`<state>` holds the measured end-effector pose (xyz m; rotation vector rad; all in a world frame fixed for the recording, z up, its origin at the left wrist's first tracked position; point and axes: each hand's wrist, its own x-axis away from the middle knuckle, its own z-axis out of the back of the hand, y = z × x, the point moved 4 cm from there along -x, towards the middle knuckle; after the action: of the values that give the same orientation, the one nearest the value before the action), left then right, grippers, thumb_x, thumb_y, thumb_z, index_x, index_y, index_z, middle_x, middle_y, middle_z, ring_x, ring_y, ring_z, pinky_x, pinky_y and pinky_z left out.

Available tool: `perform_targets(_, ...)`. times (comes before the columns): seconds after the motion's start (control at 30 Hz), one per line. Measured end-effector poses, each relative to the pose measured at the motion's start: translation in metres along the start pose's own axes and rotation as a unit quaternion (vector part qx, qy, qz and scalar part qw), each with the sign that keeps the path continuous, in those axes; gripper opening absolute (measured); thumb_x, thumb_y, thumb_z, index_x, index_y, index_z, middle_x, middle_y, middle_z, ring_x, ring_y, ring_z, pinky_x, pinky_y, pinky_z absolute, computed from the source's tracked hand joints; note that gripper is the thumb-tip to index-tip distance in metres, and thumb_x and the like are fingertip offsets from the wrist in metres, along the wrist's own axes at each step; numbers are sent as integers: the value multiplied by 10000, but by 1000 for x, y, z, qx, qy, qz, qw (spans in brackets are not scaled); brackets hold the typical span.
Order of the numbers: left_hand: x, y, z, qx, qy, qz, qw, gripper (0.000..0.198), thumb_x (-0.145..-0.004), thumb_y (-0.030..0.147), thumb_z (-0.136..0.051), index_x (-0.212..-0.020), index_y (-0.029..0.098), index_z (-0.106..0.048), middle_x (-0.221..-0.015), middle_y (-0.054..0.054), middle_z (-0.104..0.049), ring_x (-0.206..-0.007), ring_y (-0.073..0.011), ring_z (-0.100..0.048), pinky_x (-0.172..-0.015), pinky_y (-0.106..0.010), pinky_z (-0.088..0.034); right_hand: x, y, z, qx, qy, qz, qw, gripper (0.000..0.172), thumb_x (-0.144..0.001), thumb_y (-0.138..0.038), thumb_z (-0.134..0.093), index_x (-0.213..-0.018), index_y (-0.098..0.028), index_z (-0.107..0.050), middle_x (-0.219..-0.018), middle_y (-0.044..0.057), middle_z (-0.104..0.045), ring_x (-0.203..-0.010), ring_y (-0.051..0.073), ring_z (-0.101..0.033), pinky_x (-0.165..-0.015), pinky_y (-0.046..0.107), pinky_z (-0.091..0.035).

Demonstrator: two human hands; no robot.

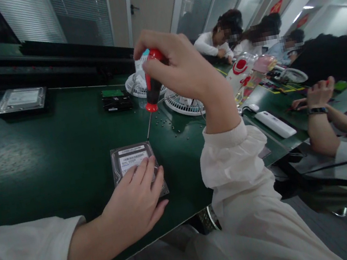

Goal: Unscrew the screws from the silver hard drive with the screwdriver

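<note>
A hard drive (132, 150) lies label side up on the green table (66, 167). Across its lower part my left hand (138, 194) rests flat, fingers stretched out over the label. My right hand (178, 62) is wrapped round the handle of a red and black screwdriver (150, 93). The screwdriver's shaft slants down, with its tip at the drive's far right corner; whether it sits in a screw is too small to tell. Several small loose screws (173, 127) are scattered on the table beyond the drive.
Another hard drive (23, 100) lies at the back left, and a black drive with a green board (116, 99) at the back middle. White fan parts (185, 103) stand behind my right hand. On the right are a white oblong device (275, 124) and a co-worker's hand (320, 93). Other people sit farther back.
</note>
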<state>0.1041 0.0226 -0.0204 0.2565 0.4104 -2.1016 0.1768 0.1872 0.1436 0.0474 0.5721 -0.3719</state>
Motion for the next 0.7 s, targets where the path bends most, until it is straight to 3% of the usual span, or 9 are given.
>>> perform_targets(0.1, 0, 0, 0, 2, -3, 0, 1000, 587, -928, 444, -487, -1300, 12, -624, -1379, -326, -547, -1240, -431, -573, -956, -505, -516, 0, 3, 0, 16, 23, -18, 999, 254, -932, -442, -409, -870, -300, -610, -911, 22, -690, -847, 223, -597, -791, 376, -394)
perform_targets(0.17, 0, 0, 0, 2, -4, -1, 1000, 582, -930, 438, -486, -1299, 10, -625, -1381, -329, -543, -1240, -432, -573, -957, -505, -515, 1, 2, 1, 30, 29, -5, 999, 184, -903, -349, -456, -916, -286, -628, -911, 16, -685, -831, 208, -582, -794, 360, -391)
perform_targets(0.27, 0, 0, 1, 0, 0, -1, 1000, 577, -934, 437, -481, -1297, 14, -627, -1381, -324, -546, -1243, -426, -573, -956, -501, -519, 3, -1, 0, 13, 6, 14, 1000, 231, -879, -250, -449, -1033, -270, -620, -941, 7, -668, -806, 192, -559, -772, 342, -388)
perform_targets(0.43, 0, 0, 1, -1, -3, 1, 1000, 592, -926, 447, -498, -1305, 9, -619, -1389, -326, -538, -1247, -429, -568, -960, -505, -518, 5, 1, 1, 26, 22, -17, 999, 317, -951, -411, -403, -1005, -197, -631, -946, 45, -665, -856, 205, -568, -794, 353, -373)
perform_targets(0.57, 0, 0, 1, 5, -5, 1, 1000, 579, -930, 429, -492, -1304, 5, -618, -1388, -334, -534, -1250, -435, -565, -955, -510, -518, 5, 1, -1, 15, 6, 0, 1000, 266, -869, -225, -460, -1105, -218, -584, -960, 18, -635, -799, 175, -517, -788, 332, -373)
perform_targets(0.63, 0, 0, 2, 5, -2, -1, 1000, 579, -930, 431, -490, -1300, 6, -623, -1386, -334, -536, -1251, -435, -564, -955, -510, -518, 4, 2, -1, 1, 4, -12, 1000, 199, -907, -299, -440, -1042, -260, -581, -936, 6, -632, -791, 175, -515, -782, 335, -373)
perform_targets(0.7, 0, 0, 2, 1, -1, -3, 1000, 579, -930, 436, -490, -1291, 6, -629, -1381, -333, -541, -1251, -434, -565, -952, -507, -522, 3, 4, -1, 1, 14, -32, 999, 253, -947, -443, -404, -937, -267, -586, -901, 11, -637, -798, 180, -530, -768, 346, -370)
